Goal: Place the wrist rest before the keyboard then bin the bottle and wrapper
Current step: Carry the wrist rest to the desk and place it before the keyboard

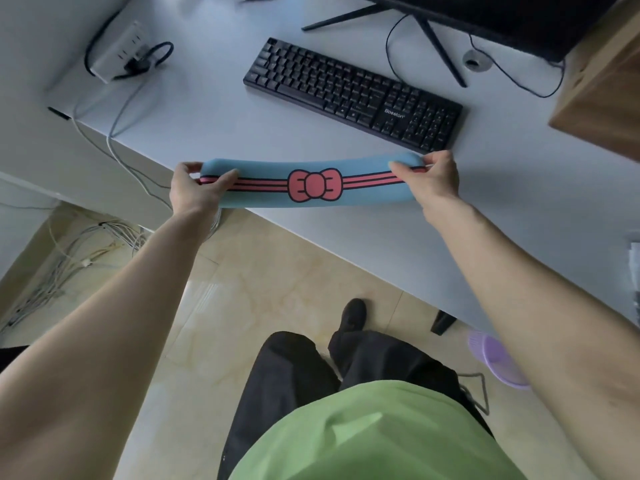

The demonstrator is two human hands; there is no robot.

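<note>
White desk (214, 109) fills the far half of the view, w/ a black monitor (502, 26) at the far right and a black keyboard (353, 93) lying at an angle in front of it. Below the desk edge we see tan floor tiles and, near right, a purple bin (498, 358) partly hidden by our arm. We hold the blue wrist rest (304, 185), pink bow on top, by both ends: left hand (194, 192) has thumb and fingers clamped on its left end, right hand (433, 178) pinches the right end the same way. The rest hangs over the near desk edge, just near of the keyboard, prob. not yet set down. So we're on step one. Next move, we reckon: carry it slightly farther, turn it to match the keyboard's slant, lower it flat, let go. Bottle and wrapper aren't in view.
</note>
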